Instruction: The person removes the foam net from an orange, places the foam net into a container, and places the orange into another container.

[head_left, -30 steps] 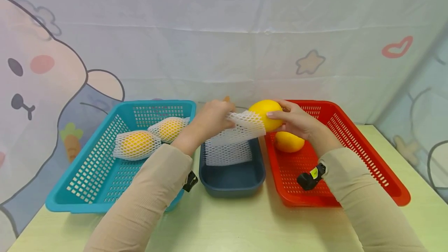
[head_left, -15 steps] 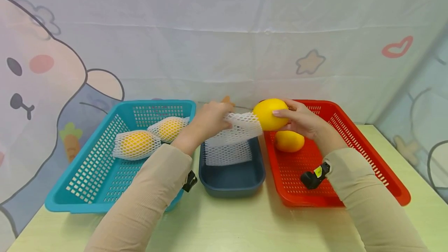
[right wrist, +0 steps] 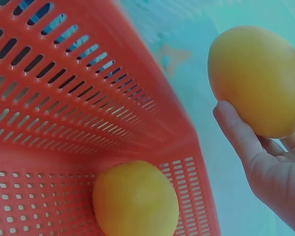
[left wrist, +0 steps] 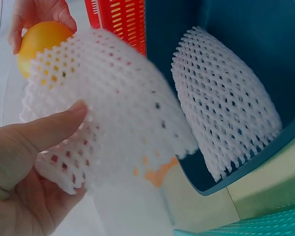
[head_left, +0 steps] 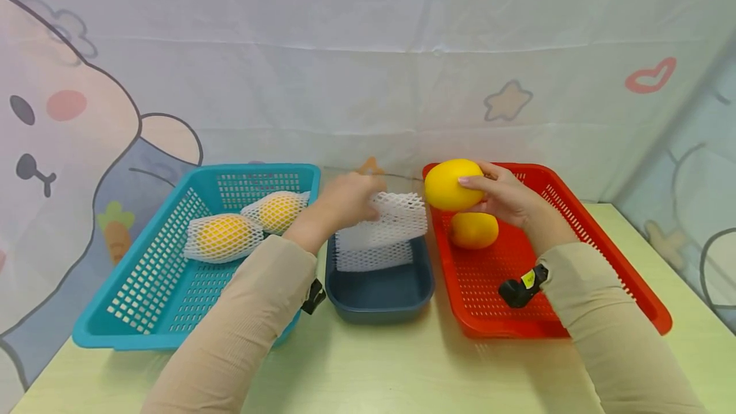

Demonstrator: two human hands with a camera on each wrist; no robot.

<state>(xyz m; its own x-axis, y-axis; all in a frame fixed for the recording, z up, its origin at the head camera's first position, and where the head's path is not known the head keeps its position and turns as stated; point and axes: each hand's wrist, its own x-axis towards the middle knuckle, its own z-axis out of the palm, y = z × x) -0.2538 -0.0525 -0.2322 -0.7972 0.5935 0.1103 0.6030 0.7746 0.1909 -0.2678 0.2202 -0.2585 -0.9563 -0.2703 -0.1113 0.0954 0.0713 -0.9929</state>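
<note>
In the head view my left hand [head_left: 349,200], blurred, pinches a white foam fruit net [head_left: 397,216] above the dark blue bin. The left wrist view has the thumb on top of this net [left wrist: 108,113] and fingers beneath it. My right hand [head_left: 508,195] grips a bare yellow mango [head_left: 453,185] over the left rim of the red basket, thumb on its near side. A small gap separates mango and net in the head view. Below, a second bare mango [head_left: 474,230] lies in the red basket [head_left: 500,286]; the right wrist view also has this lower mango [right wrist: 135,199].
The dark blue bin [head_left: 379,296] holds another foam net [left wrist: 226,98]. To the left, a teal basket [head_left: 123,331] contains two mangoes in white nets, a nearer netted mango [head_left: 224,237] and a farther one [head_left: 278,211]. A printed curtain [head_left: 368,82] hangs behind the table.
The right hand has moved right and slightly up with its mango, away from the net's mouth. The left hand stays near its place, and the net in it now hangs slightly lower.
</note>
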